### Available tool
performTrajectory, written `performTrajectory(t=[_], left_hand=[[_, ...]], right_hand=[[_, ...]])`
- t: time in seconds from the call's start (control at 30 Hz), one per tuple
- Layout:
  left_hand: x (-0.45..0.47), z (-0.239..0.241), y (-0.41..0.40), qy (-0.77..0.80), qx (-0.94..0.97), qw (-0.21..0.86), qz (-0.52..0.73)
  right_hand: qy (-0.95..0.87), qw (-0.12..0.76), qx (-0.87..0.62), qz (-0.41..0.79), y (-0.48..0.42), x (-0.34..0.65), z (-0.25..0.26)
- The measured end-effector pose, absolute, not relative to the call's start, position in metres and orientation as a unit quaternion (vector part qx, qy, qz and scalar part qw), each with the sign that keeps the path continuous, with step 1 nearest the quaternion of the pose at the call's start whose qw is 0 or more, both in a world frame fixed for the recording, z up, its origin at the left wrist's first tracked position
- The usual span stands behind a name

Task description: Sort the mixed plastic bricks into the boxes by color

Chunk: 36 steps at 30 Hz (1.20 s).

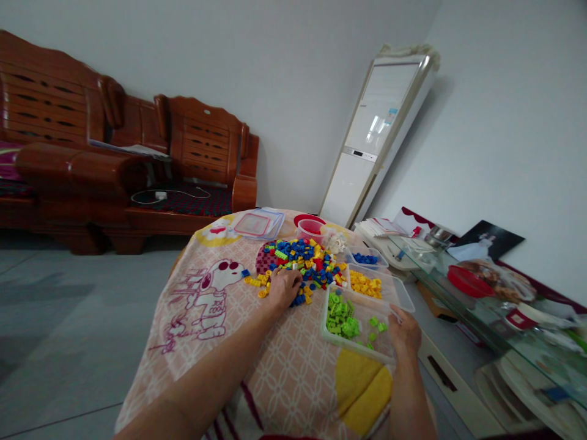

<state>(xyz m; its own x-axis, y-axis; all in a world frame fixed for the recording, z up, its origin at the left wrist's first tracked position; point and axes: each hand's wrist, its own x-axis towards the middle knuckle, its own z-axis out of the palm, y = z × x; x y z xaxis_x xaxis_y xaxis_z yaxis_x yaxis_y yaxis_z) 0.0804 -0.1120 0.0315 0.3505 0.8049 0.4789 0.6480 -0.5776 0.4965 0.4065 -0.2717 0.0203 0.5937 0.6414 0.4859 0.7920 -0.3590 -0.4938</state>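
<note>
A mixed pile of toy building bricks [316,260] in blue, yellow, red, white and green lies on the cloth-covered table. My left hand [285,287] is at the pile's near edge, its fingers curled down among the bricks; what they hold is hidden. At the right, my right hand [406,333] grips the side of a clear plastic container [328,335] with its fingers closed on the rim. Light green bricks [342,316] fill this container's left part, and a few lie loose towards its right. Yellow bricks [365,285] sit in another clear container just behind it.
Blue bricks [365,259] occupy a smaller container farther back, near white bricks [337,242] and a red-bottomed tub [312,228]. Flat lids [254,225] rest at the table's far edge. A cluttered glass-topped stand [452,293] adjoins the right side; a wooden sofa [197,146] stands beyond.
</note>
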Motion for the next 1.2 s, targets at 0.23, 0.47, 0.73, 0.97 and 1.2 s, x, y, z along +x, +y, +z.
performTrajectory(t=[0.23, 0.47, 0.73, 0.97, 1.2], left_hand=[[0.111, 0.038, -0.147, 0.28, 0.808, 0.213, 0.472], [0.134, 0.031, -0.17, 0.135, 0.858, 0.237, 0.436], [0.118, 0.023, -0.14, 0.254, 0.842, 0.181, 0.44], [0.086, 0.017, -0.089, 0.492, 0.762, 0.106, 0.407], [0.083, 0.02, -0.09, 0.445, 0.82, 0.083, 0.35]], right_hand=[[-0.44, 0.364, -0.814, -0.103, -0.272, 0.404, 0.022], [-0.438, 0.356, -0.819, -0.103, -0.271, 0.405, 0.021], [-0.447, 0.363, -0.808, -0.124, -0.272, 0.403, 0.021], [-0.442, 0.355, -0.815, -0.122, -0.272, 0.405, 0.021], [-0.449, 0.357, -0.811, -0.115, -0.272, 0.408, 0.018]])
